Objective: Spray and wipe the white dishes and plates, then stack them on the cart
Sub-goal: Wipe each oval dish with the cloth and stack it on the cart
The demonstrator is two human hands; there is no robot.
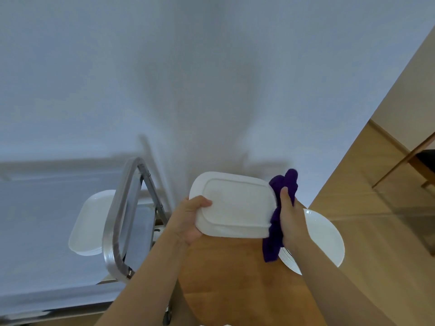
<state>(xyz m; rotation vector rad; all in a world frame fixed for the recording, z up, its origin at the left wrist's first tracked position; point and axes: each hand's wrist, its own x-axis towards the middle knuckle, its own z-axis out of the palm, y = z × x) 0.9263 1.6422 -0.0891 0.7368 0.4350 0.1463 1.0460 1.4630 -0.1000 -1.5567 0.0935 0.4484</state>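
Gripping rectangular dish (235, 208) by its edge: left hand (190, 220) | right hand (290, 222) clutching purple cloth (275, 236) against dish's other edge

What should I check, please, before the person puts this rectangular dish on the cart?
1. Left hand grips the rectangular dish firmly: ok.
2. Right hand holds the purple cloth against the dish edge: ok.
3. Dish wiped dry all over: cannot tell.
4. White dishes already on the cart give a stacking place: ok.
5. Round plates on the wooden table wait: ok.
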